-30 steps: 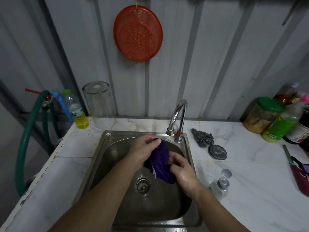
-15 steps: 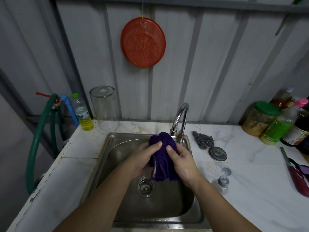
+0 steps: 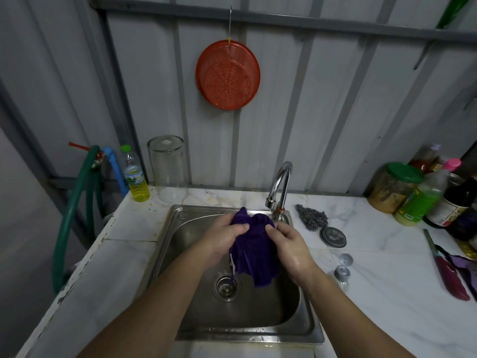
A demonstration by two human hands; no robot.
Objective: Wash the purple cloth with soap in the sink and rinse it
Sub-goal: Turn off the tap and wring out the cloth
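Over the stainless steel sink (image 3: 180, 244), below the curved chrome tap (image 3: 280, 184), the bunched purple cloth (image 3: 254, 250) is being gripped by the left hand (image 3: 223, 239) and right hand (image 3: 289, 248), each grip closed on it. No running water or lather is being shown, so scrubbing seems underway, rinsing pending. Compared with half a second ago, the cloth is being spread wider.

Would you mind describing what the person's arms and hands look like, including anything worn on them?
Both forearms are bare, with no sleeves in view. The left hand and right hand wear no gloves, rings or watch that I can see. The hands glisten as if wet.
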